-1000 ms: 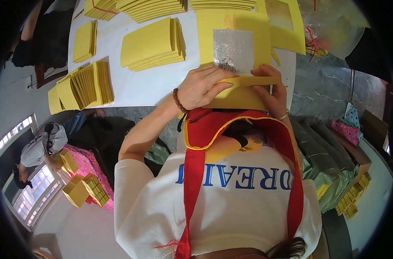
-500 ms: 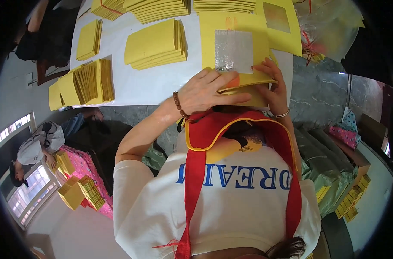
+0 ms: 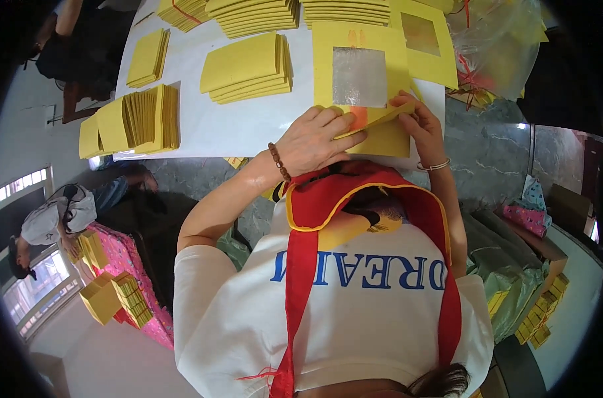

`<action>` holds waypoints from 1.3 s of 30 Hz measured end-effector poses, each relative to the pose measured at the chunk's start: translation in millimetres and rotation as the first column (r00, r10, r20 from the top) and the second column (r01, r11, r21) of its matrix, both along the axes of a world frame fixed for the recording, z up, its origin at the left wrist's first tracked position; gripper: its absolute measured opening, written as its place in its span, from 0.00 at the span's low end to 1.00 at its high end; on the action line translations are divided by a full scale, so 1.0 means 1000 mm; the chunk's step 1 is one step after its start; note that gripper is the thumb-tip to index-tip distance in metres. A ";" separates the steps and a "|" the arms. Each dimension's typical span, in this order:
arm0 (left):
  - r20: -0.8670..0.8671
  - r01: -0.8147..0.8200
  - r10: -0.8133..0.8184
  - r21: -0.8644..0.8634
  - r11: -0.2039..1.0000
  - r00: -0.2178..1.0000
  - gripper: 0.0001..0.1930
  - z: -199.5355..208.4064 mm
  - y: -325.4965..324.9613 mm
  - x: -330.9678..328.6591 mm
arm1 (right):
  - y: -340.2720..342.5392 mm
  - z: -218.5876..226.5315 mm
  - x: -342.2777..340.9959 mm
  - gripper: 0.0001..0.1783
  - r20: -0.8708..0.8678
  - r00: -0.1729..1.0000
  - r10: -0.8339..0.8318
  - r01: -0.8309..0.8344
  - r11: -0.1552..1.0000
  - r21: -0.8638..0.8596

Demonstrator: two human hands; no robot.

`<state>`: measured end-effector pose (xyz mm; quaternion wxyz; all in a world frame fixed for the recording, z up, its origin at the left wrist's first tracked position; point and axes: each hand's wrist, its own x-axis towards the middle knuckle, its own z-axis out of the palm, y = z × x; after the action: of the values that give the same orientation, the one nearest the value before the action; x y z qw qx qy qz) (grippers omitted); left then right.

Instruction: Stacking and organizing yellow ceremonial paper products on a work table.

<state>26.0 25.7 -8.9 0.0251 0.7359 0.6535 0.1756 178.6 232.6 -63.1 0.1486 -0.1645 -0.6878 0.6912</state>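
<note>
Sheet [image 3: 395, 73], yellow, bearing a silver square [image 3: 359, 77]: lies at the near edge of the white table [image 3: 212, 126], its near flap [image 3: 383, 120] raised aslant. Right hand [image 3: 426, 131], mine: thumb and fingers pinching the flap's right end. Left hand [image 3: 313, 141], mine: laid across the left end, fingers bent; whether it grips I cannot tell. Risk, as I judge it: a skewed crease, should my right hand pull its end higher than my left; a wrinkle, should the sheet slide under light pressure. Folded yellow stack [image 3: 241, 65]: left of the sheet. Clear plastic bag [image 3: 503, 50]: beyond, to the right.
</note>
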 end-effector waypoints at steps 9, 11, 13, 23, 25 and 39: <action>0.040 -0.015 0.015 0.009 1.000 0.999 0.22 -0.002 0.000 -0.003 | -0.004 0.003 -0.003 0.16 0.018 1.000 -0.016 0.018 0.993 -0.116; 0.048 0.001 -0.002 0.018 1.000 0.999 0.21 -0.003 0.002 -0.008 | -0.004 0.004 -0.002 0.17 0.006 1.000 -0.025 0.026 0.996 -0.088; 0.085 0.020 -0.033 0.148 0.989 0.996 0.13 -0.006 0.005 -0.012 | -0.003 0.006 0.000 0.19 0.031 1.000 -0.005 0.010 0.985 -0.171; 0.349 -0.220 0.154 0.157 0.963 0.924 0.09 -0.004 0.014 -0.018 | -0.003 -0.006 -0.001 0.21 -0.036 0.995 -0.097 0.095 0.994 -0.062; 0.629 -0.221 0.108 0.105 0.970 0.770 0.17 -0.006 0.008 -0.022 | 0.000 -0.008 -0.002 0.20 -0.008 0.997 -0.074 0.071 0.981 -0.179; 0.285 -0.240 0.186 0.166 0.956 0.940 0.20 -0.019 0.012 -0.050 | 0.015 0.006 -0.014 0.18 -0.162 0.977 -0.137 0.194 0.889 0.415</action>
<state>-23.7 37.4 -28.1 0.0197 0.6289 0.6995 0.3387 164.5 247.4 -57.0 0.2834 -0.1412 -0.7952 0.5172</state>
